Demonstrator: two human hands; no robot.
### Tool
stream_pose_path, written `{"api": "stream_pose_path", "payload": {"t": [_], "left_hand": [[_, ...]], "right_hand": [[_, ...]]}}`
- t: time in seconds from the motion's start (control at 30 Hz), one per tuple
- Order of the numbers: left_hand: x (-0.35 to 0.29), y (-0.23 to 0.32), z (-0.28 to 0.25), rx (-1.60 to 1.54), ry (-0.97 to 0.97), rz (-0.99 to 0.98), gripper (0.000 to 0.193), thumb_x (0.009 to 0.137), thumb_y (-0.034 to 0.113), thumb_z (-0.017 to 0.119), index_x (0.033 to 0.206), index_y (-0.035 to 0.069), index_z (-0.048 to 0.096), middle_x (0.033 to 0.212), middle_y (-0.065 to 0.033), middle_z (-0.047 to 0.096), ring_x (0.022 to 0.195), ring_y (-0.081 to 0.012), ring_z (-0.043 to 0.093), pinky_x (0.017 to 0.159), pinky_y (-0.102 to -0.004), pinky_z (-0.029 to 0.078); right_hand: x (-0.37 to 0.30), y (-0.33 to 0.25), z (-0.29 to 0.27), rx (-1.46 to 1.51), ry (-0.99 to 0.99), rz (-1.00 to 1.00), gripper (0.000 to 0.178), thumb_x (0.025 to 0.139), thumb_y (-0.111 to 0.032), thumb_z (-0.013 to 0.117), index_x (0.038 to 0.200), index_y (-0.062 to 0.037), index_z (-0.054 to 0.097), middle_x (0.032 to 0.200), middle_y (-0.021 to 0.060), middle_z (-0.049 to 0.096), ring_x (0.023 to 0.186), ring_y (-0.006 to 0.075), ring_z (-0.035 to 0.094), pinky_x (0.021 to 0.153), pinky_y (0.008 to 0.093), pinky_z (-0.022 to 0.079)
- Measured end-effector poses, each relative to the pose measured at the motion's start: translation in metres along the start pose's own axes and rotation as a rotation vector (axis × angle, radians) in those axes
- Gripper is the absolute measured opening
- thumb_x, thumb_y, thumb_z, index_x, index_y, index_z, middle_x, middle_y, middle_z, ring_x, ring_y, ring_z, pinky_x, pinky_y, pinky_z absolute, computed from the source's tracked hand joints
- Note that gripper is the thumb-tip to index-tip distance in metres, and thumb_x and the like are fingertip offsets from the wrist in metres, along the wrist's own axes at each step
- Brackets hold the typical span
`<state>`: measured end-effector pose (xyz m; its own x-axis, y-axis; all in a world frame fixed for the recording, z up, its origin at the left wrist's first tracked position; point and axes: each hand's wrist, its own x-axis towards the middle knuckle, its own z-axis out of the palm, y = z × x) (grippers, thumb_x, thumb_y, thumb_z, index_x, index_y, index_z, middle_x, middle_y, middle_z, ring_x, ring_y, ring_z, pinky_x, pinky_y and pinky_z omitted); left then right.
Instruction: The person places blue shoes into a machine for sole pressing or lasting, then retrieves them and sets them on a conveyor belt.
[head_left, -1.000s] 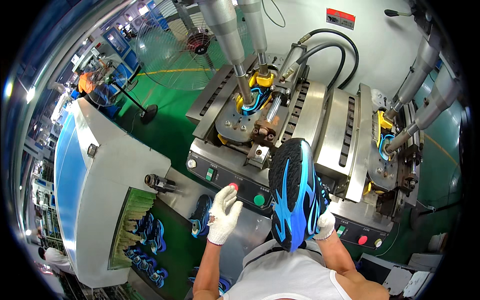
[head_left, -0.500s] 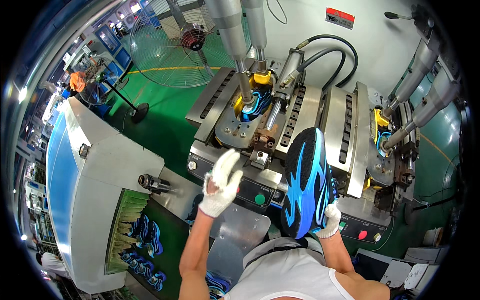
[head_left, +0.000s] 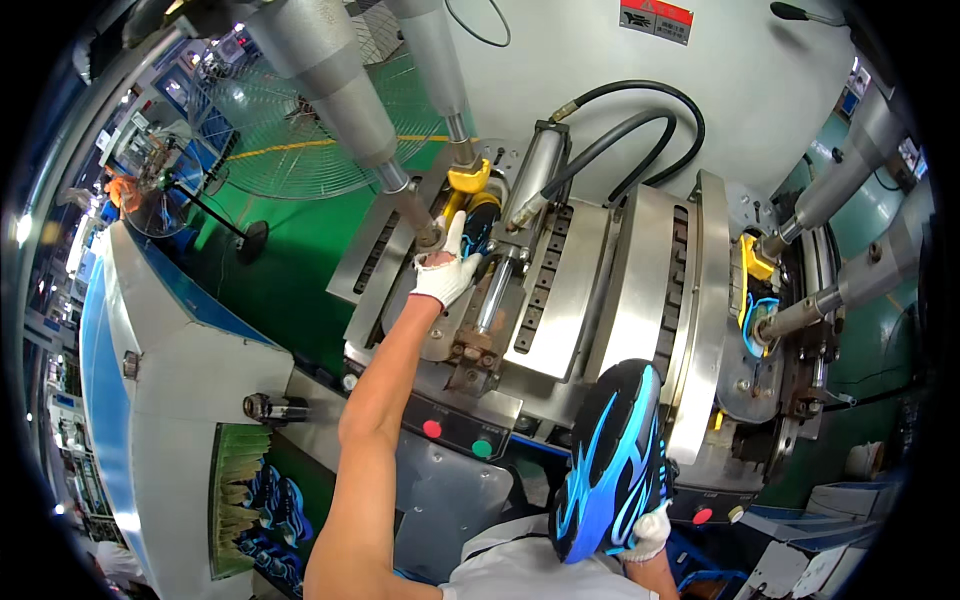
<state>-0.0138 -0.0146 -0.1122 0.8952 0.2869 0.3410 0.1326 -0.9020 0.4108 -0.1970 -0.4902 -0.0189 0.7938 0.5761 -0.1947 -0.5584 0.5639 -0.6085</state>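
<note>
My right hand, in a white knit glove, grips a black and blue sports shoe held up on end near my body, its patterned sole facing up. My left hand, gloved likewise, reaches into the left press station with fingers apart. It lies beside another black and blue shoe seated there; whether it touches that shoe I cannot tell. A yellow pad on a metal rod is over the shoe's far end. The second rod stands left of the hand.
At right, another station has a yellow pad and rods against a blue-edged shoe. Red and green buttons line the machine's front. Several shoes lie in a bristle-curtained opening at left. A caged fan stands behind.
My left hand has moved forward from above the front panel to the shoe in the left station. The shoe in my right hand appears lower in view. The whole view has shifted.
</note>
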Motion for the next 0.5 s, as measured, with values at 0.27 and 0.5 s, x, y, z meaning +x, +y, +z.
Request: {"api": "stream_pose_path", "payload": {"t": [0.27, 0.5], "left_hand": [[0.061, 0.013, -0.046, 0.017, -0.188, -0.270, 0.070, 0.084, 0.036, 0.075, 0.145, 0.013, 0.048, 0.139, -0.0232, 0.057, 0.129, -0.0413, 0.056, 0.108, -0.0492, 0.046], [-0.084, 0.059, -0.204, -0.170, 0.295, -0.187, 0.059, 0.081, 0.023, 0.080, 0.134, 0.008, 0.059, 0.127, -0.0188, 0.062, 0.117, -0.0351, 0.063, 0.100, -0.0427, 0.051]], "right_hand": [[0.002, 0.003, -0.017, -0.300, 0.162, -0.012, 0.015, 0.096, -0.005, 0.054, 0.107, -0.0056, 0.044, 0.102, 0.0055, 0.054, 0.090, 0.0163, 0.059, 0.089, 0.0316, 0.053], [0.071, 0.012, 0.089, -0.122, 0.288, 0.060, 0.024, 0.087, -0.009, 0.072, 0.110, -0.0035, 0.068, 0.096, 0.0026, 0.071, 0.082, 0.0153, 0.071, 0.069, 0.0324, 0.058]]}}
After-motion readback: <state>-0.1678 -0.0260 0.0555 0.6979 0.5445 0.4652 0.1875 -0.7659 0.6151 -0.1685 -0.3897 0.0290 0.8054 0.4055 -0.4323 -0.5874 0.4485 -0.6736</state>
